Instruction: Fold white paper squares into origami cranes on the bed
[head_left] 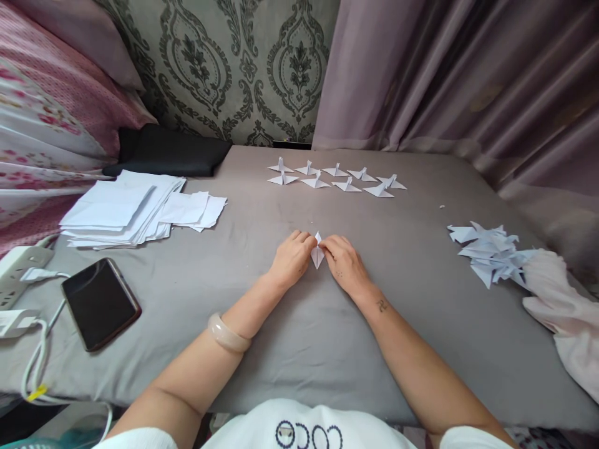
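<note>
1. We hold a small folded paper piece (317, 254) between both hands, pressed down on the grey bed sheet (290, 349) at the middle of the view; it looks like a half-made origami bird, though it is too small to be sure.
2. Our left hand (292, 259) pinches its left edge with the fingers curled close, and our right hand (344, 262) pinches the right edge the same way. Both sets of fingers are narrow, closed on the paper, likely so the flat surface backs the crease.
3. Beyond the hands, well apart, a double row of finished paper birds (334, 178) stands in order, kept out of reach of the working spot.
4. To the right lies a loose heap of folded paper pieces (491, 254), touching a pale pink cloth (561, 312).
5. To the left sits a stack of white paper sheets (126, 209), with a smaller pile of cut squares (194, 210) just beside it, near enough to draw from.
6. A black phone (100, 304) lies near the left edge, beside a white power strip (21, 265) and its cable (37, 362).
7. Nothing lies between the hands and the paper.
</note>
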Demonstrator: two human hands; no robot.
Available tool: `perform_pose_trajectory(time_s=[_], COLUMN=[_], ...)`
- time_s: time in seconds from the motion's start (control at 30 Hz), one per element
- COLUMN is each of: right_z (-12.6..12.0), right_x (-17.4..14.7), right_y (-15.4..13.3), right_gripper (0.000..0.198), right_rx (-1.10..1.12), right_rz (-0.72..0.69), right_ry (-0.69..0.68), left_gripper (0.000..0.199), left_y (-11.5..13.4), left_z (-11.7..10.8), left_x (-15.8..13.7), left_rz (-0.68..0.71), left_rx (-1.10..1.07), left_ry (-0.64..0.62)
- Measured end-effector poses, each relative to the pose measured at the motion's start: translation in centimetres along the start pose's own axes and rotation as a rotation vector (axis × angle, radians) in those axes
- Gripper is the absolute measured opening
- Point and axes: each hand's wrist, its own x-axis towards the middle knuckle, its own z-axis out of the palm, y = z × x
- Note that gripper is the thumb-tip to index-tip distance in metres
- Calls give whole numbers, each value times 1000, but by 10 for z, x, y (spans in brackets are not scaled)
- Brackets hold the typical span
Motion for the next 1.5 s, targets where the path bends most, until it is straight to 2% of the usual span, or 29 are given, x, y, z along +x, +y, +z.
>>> perform_pose_trajectory(time_s=[0.2, 0.4, 0.5, 0.7, 0.87, 0.97, 1.07, 1.2, 1.3, 1.5], right_z=[-5, -8, -10, -13, -12, -13, -11, -2, 5, 6], right_x=[-11, -12, -11, -10, -10, -10, -8, -5, -3, -2], right_y=[-8, -20, -18, -6, -12, -16, -10, 7, 15, 13], right_gripper=[32, 29, 32, 40, 35, 33, 34, 38, 35, 35], right_rx=[-178, -323, -284, -63, -172, -217, -129, 186, 270, 281], right_rz=[-41, -72, -50, 20, 8, -13, 18, 151, 199, 185], right_ry=[-52, -90, -86, -55, -78, -94, -60, 99, 206, 226], left_gripper=[30, 26, 30, 39, 38, 38, 37, 29, 20, 29], left_y=[4, 13, 10, 2, 8, 8, 2, -6, -7, -1], left_z=[-11, -15, -13, -10, -15, -14, -7, 0, -2, -6], left_x=[-10, -13, -13, -15, -13, -12, -11, -6, -3, -1], left_rz=[64, 102, 86, 83, 94, 87, -13, -299, -411, -413], left_rx=[71, 147, 140, 37, 89, 56, -131, -426, -508, -533], left_ry=[-78, -132, -133, -98, -156, -135, -24, 177, 186, 156])
